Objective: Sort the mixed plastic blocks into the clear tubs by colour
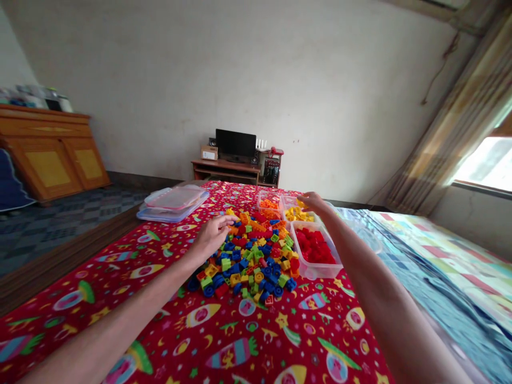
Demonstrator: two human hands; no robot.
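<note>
A heap of small plastic building blocks in blue, green, yellow, orange and red lies on a red cloth printed with rockets. My left hand rests at the heap's left edge with fingers curled toward a yellow block; what it grips I cannot make out. My right hand hovers over a clear box of yellow blocks, fingers bent downward. In front of that box sits a clear box of red blocks. A box of orange blocks stands behind the heap.
Stacked clear lids lie at the cloth's far left corner. A patterned bed cover stretches to the right. A low desk with a monitor stands by the far wall, a wooden cabinet at left.
</note>
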